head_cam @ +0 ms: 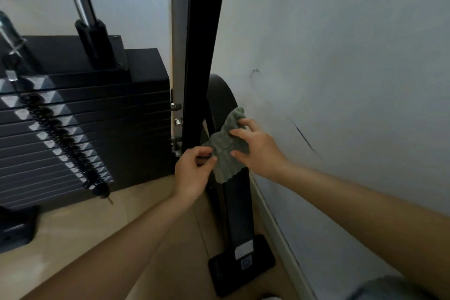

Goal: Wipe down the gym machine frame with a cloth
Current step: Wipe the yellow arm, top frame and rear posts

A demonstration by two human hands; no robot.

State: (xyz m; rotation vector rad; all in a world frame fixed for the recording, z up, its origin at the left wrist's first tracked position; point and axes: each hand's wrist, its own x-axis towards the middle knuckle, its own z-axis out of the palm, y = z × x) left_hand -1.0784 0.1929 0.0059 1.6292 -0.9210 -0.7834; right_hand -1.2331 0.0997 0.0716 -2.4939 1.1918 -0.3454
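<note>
1. While both bare forearms reach forward and slightly down, the left hand [194,173] sits lower and the right hand [255,151] higher, close together, with the cloth [226,153] between them.
2. Left hand: back of hand faces the camera and the fingers are curled in. Thumb and forefinger pinch the cloth's lower-left edge.
3. Right hand: fingers are bent and a little spread over the cloth's upper right part, with the thumb tip lower on the same face. The cloth is held between thumb and fingers.
4. Cloth axis: the long axis runs steeply, from a top corner above the right fingertips to a free bottom edge below the left thumb. The top leans slightly right.
5. Cloth look: grey-green with a ribbed, wavy weave and a scalloped bottom hem. It is loosely folded and bunched where the fingers hold it.
6. Cloth position: it hangs in front of the black frame upright [199,56], just beyond the left fingertips. Whether it touches the frame cannot be told.
7. Surroundings: a weight stack [85,117] with a coiled pin cord [56,129] stands well left of the left hand. A pale wall [341,56] lies right of the right hand. The frame's base foot [241,260] rests on the beige floor [97,226] below both wrists.
</note>
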